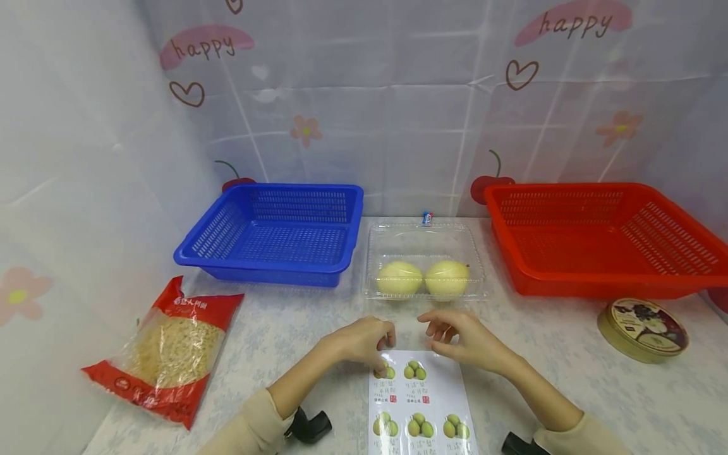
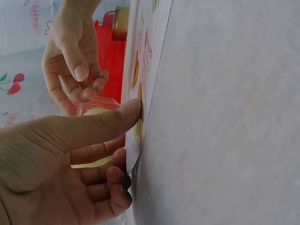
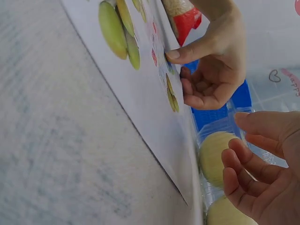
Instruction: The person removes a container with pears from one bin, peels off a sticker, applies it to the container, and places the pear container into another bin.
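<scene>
A white sheet of stickers printed with green fruit lies on the table in front of me. Its top right spot is bare white. At the sheet's top left corner, my left hand pinches the edge, the thumb on the printed face in the left wrist view. My right hand hovers by the top right corner, fingers loosely bent; in the right wrist view nothing shows between its thumb and fingertips. Just beyond both hands stands a clear plastic box with two round, pale yellow-green fruits inside.
A blue basket stands at back left, a red basket at back right. The red-and-clear bag of dry pasta lies on the left. On the right sits a round tin. A small blue-red packet is behind the box.
</scene>
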A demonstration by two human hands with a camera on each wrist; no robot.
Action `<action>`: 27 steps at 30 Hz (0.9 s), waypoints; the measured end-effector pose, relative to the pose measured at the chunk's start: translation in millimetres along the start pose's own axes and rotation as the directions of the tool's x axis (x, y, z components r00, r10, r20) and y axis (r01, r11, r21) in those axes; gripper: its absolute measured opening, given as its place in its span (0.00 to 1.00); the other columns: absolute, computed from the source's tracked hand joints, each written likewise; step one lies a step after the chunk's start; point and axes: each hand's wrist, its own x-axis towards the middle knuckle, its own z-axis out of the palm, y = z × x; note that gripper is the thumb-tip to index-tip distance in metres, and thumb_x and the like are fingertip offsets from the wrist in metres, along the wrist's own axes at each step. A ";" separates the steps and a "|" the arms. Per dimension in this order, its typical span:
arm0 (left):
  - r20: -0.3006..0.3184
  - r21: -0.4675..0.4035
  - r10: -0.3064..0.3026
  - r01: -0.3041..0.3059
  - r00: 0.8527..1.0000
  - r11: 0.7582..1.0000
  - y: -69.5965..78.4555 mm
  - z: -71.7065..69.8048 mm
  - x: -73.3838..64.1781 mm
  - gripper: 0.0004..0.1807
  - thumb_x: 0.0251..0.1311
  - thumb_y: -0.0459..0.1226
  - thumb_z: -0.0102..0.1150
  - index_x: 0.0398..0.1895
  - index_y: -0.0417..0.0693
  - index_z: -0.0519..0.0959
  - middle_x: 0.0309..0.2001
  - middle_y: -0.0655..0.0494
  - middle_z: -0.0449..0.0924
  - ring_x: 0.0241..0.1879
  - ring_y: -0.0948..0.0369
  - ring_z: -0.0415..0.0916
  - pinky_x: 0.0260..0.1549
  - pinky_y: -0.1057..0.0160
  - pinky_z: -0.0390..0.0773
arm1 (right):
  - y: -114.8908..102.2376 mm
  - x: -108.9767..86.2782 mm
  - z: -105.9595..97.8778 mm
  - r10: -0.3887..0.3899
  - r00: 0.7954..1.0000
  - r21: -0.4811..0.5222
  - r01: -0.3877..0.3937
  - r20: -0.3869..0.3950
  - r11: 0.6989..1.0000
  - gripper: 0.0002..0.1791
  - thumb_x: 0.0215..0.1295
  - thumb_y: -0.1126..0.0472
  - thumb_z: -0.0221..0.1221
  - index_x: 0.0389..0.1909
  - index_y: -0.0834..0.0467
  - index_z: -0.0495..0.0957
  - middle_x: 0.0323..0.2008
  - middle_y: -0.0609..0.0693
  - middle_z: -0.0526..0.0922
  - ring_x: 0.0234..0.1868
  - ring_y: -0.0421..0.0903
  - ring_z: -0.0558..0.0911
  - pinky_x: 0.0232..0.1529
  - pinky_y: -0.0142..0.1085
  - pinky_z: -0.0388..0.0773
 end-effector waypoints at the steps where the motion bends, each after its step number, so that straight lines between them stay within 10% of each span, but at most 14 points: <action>1: -0.005 -0.005 0.010 -0.010 1.000 1.000 -0.6 -0.2 0.2 0.19 0.37 0.36 0.76 0.34 0.48 0.77 0.23 0.62 0.71 0.24 0.69 0.65 0.25 0.72 0.68 | 0.4 0.0 0.2 0.001 1.000 0.001 -0.001 0.001 1.000 0.19 0.53 0.70 0.65 0.47 0.68 0.76 0.30 0.51 0.80 0.31 0.38 0.78 0.31 0.34 0.79; 12: -0.087 -0.084 0.061 -0.069 0.994 0.994 -7.1 -3.3 6.9 0.08 0.47 0.31 0.68 0.18 0.46 0.78 0.18 0.64 0.70 0.22 0.70 0.66 0.25 0.73 0.69 | 2.2 2.2 10.5 -0.020 1.000 -0.066 0.019 -0.014 0.998 0.19 0.51 0.71 0.65 0.47 0.69 0.77 0.31 0.52 0.81 0.31 0.38 0.78 0.30 0.32 0.78; 27: -0.255 0.138 0.018 0.017 0.967 0.990 -5.2 2.9 14.2 0.08 0.44 0.35 0.71 0.26 0.48 0.79 0.23 0.62 0.72 0.25 0.67 0.67 0.23 0.71 0.68 | 2.0 9.9 24.6 0.071 0.997 -0.281 -0.056 0.042 0.958 0.19 0.52 0.65 0.66 0.46 0.64 0.79 0.35 0.50 0.78 0.33 0.43 0.75 0.32 0.30 0.74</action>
